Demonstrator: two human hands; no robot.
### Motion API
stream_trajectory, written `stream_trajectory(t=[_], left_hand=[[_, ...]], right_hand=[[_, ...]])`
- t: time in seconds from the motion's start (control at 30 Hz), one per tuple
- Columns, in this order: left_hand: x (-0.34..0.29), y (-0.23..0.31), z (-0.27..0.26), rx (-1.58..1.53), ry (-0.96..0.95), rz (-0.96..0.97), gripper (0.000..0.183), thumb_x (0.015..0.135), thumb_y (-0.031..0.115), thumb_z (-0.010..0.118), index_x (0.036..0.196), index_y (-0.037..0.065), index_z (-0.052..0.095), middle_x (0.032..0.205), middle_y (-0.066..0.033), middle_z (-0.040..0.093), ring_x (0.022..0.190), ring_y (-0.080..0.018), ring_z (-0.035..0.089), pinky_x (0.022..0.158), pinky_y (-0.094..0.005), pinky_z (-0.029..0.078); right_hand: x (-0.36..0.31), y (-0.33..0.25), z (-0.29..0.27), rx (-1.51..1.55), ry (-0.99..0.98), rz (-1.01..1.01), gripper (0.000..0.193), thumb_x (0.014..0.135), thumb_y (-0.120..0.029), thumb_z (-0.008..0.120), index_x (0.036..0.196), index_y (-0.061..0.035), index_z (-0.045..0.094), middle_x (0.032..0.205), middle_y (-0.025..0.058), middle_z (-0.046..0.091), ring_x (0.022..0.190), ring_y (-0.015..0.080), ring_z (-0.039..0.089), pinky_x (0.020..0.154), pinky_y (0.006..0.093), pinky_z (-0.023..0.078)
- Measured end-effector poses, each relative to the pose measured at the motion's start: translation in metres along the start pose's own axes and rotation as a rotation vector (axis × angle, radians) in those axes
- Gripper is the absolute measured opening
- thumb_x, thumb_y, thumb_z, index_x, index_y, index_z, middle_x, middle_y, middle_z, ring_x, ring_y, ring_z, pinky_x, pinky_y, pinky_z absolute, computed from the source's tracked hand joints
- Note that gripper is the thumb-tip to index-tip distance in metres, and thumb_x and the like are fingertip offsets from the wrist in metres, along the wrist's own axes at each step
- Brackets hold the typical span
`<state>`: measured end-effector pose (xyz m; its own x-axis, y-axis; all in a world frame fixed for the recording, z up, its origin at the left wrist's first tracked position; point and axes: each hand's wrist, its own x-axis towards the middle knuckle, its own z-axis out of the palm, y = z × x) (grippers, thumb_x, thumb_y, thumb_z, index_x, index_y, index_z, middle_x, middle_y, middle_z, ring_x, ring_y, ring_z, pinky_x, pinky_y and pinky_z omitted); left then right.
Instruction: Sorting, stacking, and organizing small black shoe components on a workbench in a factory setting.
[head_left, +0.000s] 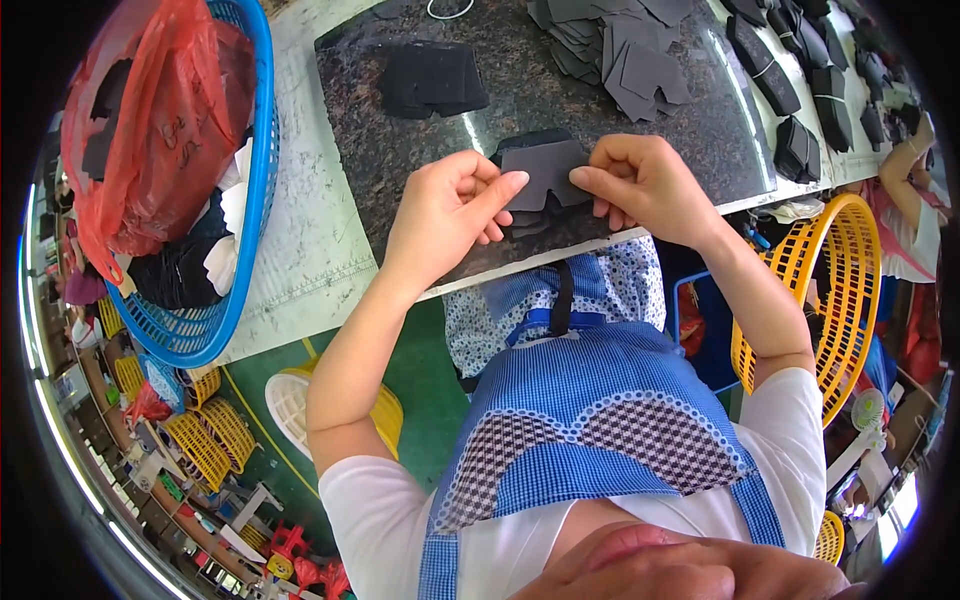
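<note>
A flat grey piece with a notch in its lower edge [545, 172] is held up between my two hands, just above the near part of a dark speckled stone slab [350, 110]. My left hand [450, 210] is closed in a pinch at its left edge, thumb on top. At the right edge, my right hand [648, 185] pinches it between thumb and curled fingers. Black pieces [535, 139] show behind and below the grey one. Farther off on the slab lie a neat stack of black notched pieces [430, 80] and a loose heap of similar grey pieces [640, 62].
A blue basket [262, 130] with a red plastic bag [165, 120] and dark and white cloth stands on the white table [310, 215] at left. Tied black bundles [765, 65] lie at far right, near another person's arm [902, 170]. A yellow basket [860, 300] is beside my right arm.
</note>
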<state>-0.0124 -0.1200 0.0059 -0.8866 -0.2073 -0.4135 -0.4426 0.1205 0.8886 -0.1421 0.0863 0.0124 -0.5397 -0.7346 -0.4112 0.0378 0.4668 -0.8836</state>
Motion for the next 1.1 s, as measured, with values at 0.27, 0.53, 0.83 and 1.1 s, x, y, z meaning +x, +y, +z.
stream_trajectory(t=[0.27,0.53,0.83,1.1], left_hand=[[0.007,-0.013,0.006,0.012,-0.017,0.020,0.030,0.097,0.026,0.069,0.085,0.002,0.057,0.065,-0.0055,0.066,0.057,-0.0094,0.063,0.051,-0.0230,0.049],[-0.014,-0.034,-0.015,0.512,0.353,0.428,0.032,0.090,0.024,0.073,0.074,0.006,0.052,0.056,-0.0074,0.055,0.050,-0.0254,0.060,0.047,-0.0347,0.043],[-0.019,-0.025,-0.039,0.566,0.455,0.485,0.020,0.092,0.024,0.070,0.083,0.006,0.066,0.078,-0.0087,0.065,0.070,-0.0252,0.067,0.059,-0.0365,0.051],[0.046,-0.024,-0.062,0.897,0.454,0.865,0.030,0.086,0.024,0.073,0.104,0.000,0.067,0.110,-0.0127,0.065,0.108,-0.0332,0.061,0.092,-0.0423,0.048]], right_hand=[[0.007,0.005,0.005,-0.040,0.028,0.064,0.027,0.095,-0.020,0.069,0.081,0.0020,0.062,0.065,0.0045,0.064,0.056,0.0085,0.061,0.051,0.0241,0.049],[0.031,0.003,-0.018,-0.219,0.124,-0.320,0.031,0.084,-0.016,0.077,0.077,-0.0036,0.050,0.059,0.0023,0.042,0.055,0.0098,0.042,0.052,0.0303,0.038],[0.155,-0.029,0.038,-0.850,0.291,-0.937,0.020,0.083,-0.025,0.074,0.095,-0.0097,0.070,0.096,0.0057,0.064,0.098,0.0293,0.064,0.081,0.0412,0.054],[0.103,-0.075,-0.006,-0.193,0.747,-0.880,0.012,0.092,-0.015,0.069,0.090,-0.0033,0.069,0.075,0.0072,0.067,0.069,0.0162,0.064,0.064,0.0291,0.049]])
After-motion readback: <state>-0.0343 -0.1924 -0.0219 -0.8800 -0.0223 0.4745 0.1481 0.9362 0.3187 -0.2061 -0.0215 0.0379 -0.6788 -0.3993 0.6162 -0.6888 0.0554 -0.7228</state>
